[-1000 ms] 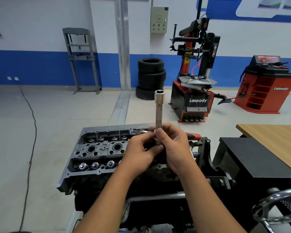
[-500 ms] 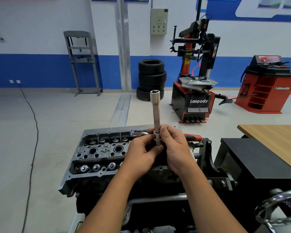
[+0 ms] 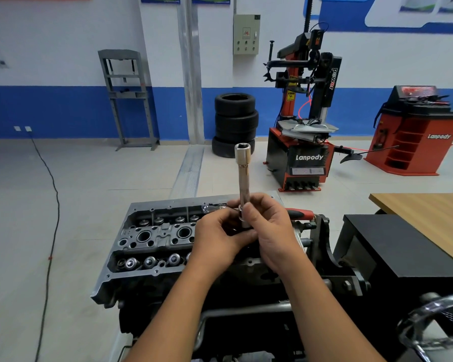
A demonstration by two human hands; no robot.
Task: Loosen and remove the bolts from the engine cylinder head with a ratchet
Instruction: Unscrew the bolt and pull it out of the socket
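While both hands meet above the cylinder head [image 3: 152, 239], head view lists: left hand [image 3: 220, 237] and right hand [image 3: 271, 231], each pinching the base of an upright socket extension [image 3: 243, 178]; ratchet [image 3: 297, 213], red-handled, lying on the head's far edge behind them.

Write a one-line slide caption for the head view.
Both hands, left and right, hold a socket extension upright above the cylinder head.
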